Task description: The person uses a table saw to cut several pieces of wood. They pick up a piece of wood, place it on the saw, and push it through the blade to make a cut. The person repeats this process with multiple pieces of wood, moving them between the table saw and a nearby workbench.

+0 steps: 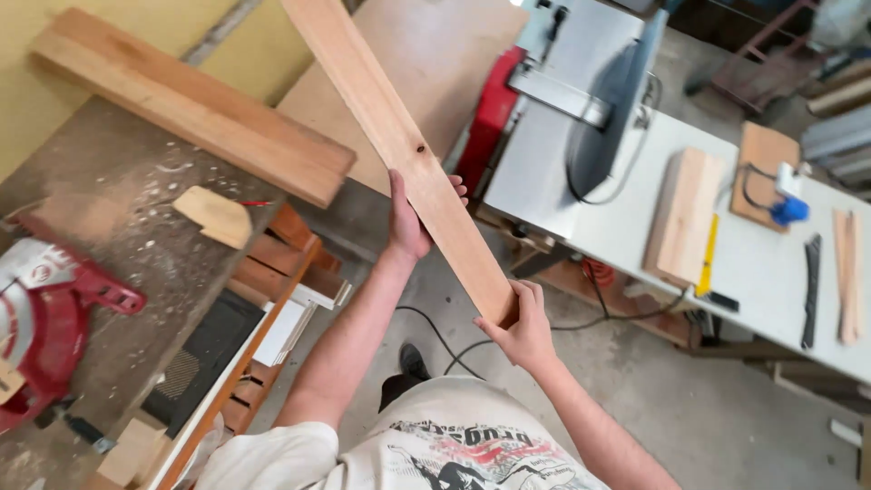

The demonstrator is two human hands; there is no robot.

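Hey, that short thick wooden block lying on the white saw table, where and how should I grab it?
Grip the wooden block across its long side faces near the middle, coming from above: it lies flat on the white table, sides exposed, a yellow pencil close alongside.

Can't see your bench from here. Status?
Left hand grips board mid-length. Right hand holds its near end. Board raised, clear of thick plank.

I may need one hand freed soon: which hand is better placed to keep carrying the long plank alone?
Probably the left hand. It grips the plank partway up its length, nearer the middle, while the right hand only holds the near end, so the plank would likely tip from there.
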